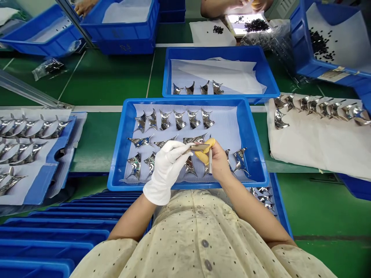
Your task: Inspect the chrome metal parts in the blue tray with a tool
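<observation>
My left hand (167, 165), in a white glove, is closed on a shiny metal piece (197, 147), pinching it over the blue tray (116, 154) in front of me. My right hand (216, 160) is bare except for yellow finger cots. It grips a thin metal tool (210, 161) that points down and touches the piece from the right. The tray is lined with white paper and holds rows of chrome, horn-shaped parts (179, 119).
A second blue tray (266, 77) behind holds a few of the same parts. More parts lie on white paper at right (319, 139) and in trays at left (62, 143). Another person's hands (232, 5) work at a lit pad with dark beads. Stacked blue bins (58, 235) sit lower left.
</observation>
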A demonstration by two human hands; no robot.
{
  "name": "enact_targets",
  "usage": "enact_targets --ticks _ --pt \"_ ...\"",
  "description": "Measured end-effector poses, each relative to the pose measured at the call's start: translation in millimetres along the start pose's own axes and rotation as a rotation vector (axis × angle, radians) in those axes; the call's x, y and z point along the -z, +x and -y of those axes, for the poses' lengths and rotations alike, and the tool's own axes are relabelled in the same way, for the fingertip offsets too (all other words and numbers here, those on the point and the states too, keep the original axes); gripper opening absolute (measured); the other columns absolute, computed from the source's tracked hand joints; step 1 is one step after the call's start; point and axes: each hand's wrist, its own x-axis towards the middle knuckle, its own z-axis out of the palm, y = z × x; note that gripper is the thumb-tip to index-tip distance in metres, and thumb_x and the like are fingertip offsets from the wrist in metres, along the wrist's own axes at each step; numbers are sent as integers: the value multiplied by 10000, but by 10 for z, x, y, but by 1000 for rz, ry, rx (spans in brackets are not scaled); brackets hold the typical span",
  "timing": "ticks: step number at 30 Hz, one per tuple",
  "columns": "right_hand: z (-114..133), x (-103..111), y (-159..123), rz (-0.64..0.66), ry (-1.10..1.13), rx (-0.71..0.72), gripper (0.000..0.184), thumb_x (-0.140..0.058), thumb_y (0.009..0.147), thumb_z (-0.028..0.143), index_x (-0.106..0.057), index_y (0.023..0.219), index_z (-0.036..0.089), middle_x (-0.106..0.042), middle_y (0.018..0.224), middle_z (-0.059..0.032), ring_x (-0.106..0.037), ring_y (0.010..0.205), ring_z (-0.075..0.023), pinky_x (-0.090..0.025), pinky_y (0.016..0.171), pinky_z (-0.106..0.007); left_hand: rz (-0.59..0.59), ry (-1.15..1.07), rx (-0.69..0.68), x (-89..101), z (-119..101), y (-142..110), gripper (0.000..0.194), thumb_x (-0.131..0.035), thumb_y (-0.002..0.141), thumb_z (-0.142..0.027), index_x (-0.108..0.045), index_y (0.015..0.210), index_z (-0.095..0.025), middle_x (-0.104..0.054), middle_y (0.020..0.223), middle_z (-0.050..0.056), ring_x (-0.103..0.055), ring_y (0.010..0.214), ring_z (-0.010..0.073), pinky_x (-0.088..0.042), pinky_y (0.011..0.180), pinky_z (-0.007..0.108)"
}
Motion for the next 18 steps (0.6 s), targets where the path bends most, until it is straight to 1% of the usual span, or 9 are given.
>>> enact_targets --ticks 3,7,9,11,12,14,16,17,18 --pt "-25 -70 8 -29 36 21 482 -905 722 448 -462 753 260 -629 782 37 -546 699 -154 -469 682 -311 -50 22 37 31 -39 1 105 -819 804 -232 -814 881 -302 -745 872 28 -651 771 206 -549 773 344" --pt "-56 -117 14 -30 30 44 471 -859 761 469 -436 756 261 -619 791 31 -553 724 -162 -472 681 -315 -75 37 83 48 -51 -14 155 -878 737 -252 -792 857 -301 -730 850 28 -637 786 217 -535 786 351" --pt "-68 -102 -5 6 -9 53 446 -854 780 433 -442 768 262 -623 797 31 -561 719 -159 -481 686 -316 -83 -4 115 56 -47 -36 133 -868 757 -268 -789 862 -288 -699 811 27 -625 773 215 -528 793 352" --pt "-66 -47 -40 77 -89 87 384 -844 808 361 -472 800 263 -641 830 26 -600 762 -163 -509 743 -329 -41 -90 204 79 -41 -54 71 -794 854 -320 -778 895 -265 -640 745 19 -587 710 194 -511 750 337" --pt "-56 -2 -57 132 -132 105 330 -824 832 320 -499 838 264 -666 888 15 -633 827 -172 -528 807 -347 -8 -149 261 99 -38 -58 104 -740 907 -352 -765 919 -252 -618 736 15 -557 670 177 -495 706 324" --pt "-12 122 -79 258 -182 122 230 -767 884 252 -560 982 274 -702 1115 -22 -674 1016 -190 -535 966 -398 60 -267 348 151 -25 -48 194 -656 968 -412 -724 951 -231 -612 781 14 -492 614 144 -451 617 295" --pt "55 274 -71 394 -168 72 313 -723 922 224 -578 1189 298 -646 1356 -54 -659 1180 -205 -519 1063 -440 113 -332 357 212 -4 -21 246 -642 975 -458 -688 958 -217 -640 879 27 -473 619 129 -441 603 286" --pt "90 352 -58 450 -147 32 372 -709 939 233 -572 1276 310 -620 1405 -63 -654 1203 -208 -525 1071 -445 142 -337 339 241 11 -6 261 -643 976 -469 -682 967 -212 -653 917 37 -490 646 132 -454 629 291" --pt "123 423 -43 483 -126 -4 398 -691 962 256 -571 1335 318 -616 1405 -67 -665 1163 -200 -545 1046 -436 177 -328 314 266 27 8 268 -641 982 -472 -684 980 -207 -663 945 47 -521 689 143 -472 675 302"
